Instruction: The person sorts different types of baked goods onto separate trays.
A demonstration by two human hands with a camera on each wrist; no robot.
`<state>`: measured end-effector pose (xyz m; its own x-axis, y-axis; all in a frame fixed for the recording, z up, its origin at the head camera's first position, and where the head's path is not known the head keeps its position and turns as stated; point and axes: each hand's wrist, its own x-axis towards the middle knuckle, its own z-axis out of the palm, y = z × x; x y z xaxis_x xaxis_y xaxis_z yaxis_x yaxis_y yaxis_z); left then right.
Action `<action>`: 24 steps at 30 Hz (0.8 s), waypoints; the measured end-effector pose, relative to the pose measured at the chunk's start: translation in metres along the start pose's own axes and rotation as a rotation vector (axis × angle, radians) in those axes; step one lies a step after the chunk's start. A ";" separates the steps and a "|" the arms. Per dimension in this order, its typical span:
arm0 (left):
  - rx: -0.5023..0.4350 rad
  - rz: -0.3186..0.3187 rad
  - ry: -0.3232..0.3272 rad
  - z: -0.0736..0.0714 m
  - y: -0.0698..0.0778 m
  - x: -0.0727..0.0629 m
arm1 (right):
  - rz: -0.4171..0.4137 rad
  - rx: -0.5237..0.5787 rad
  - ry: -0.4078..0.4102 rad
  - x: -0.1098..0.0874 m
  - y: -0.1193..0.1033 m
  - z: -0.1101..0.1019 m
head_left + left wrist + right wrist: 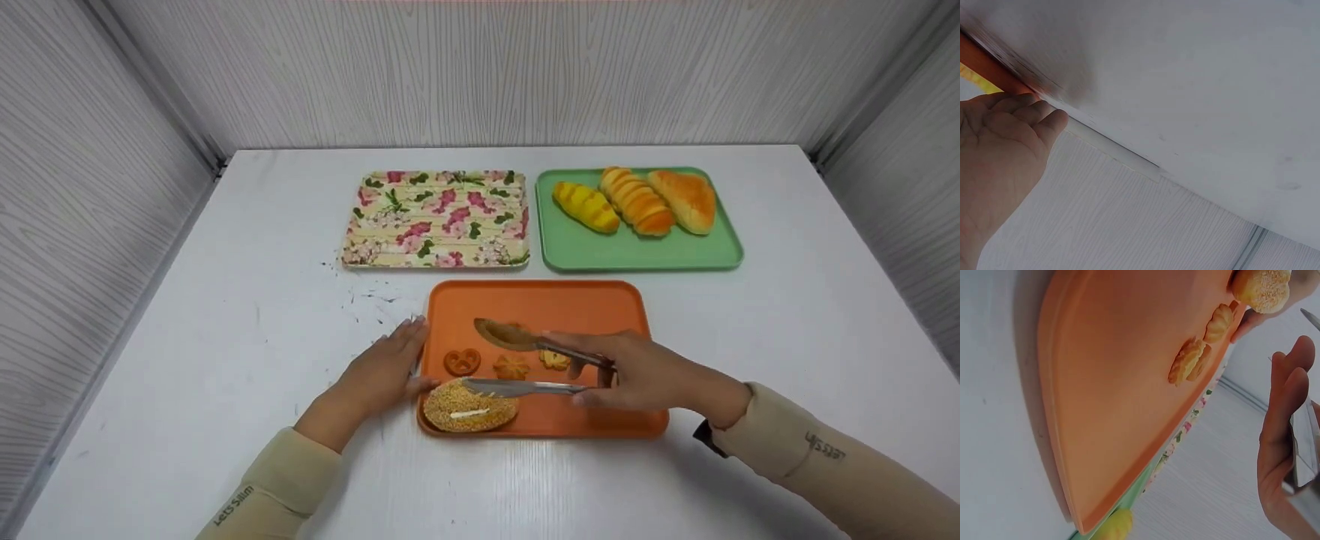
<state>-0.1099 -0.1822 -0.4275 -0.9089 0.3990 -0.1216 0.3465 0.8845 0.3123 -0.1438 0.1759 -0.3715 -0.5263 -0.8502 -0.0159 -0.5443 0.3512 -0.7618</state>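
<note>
Along the left edge of the orange tray (pixel 577 304), the left hand (pixel 379 375) rests with its fingers straight, while the right hand (pixel 641 371) grips metal tongs (pixel 553 388), their arms spread. Seeded bread (pixel 465 409) lies in the tray's near left corner under one tip, contact unclear, with cookies (pixel 511 367) just behind; beyond the far edge sits a floral tray (pixel 390 236).

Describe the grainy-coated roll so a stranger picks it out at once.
In the head view, find the orange tray nearest the person. At its near left corner, beside the left hand, lies an oval roll. It is larger than the small biscuits behind it, with a grainy golden coating and a pale streak on top.
</note>
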 end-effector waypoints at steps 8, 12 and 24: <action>-0.002 0.000 0.000 -0.001 0.000 -0.001 | -0.075 -0.028 -0.062 0.000 -0.001 0.011; -0.008 0.001 -0.006 -0.001 0.000 -0.001 | -0.076 -0.063 -0.071 0.000 0.001 0.015; -0.012 0.007 -0.005 0.000 -0.001 -0.001 | -0.030 -0.157 -0.088 0.002 0.003 0.022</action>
<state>-0.1096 -0.1830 -0.4279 -0.9051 0.4067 -0.1240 0.3502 0.8785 0.3248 -0.1321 0.1663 -0.3884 -0.4532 -0.8896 -0.0566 -0.6578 0.3767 -0.6522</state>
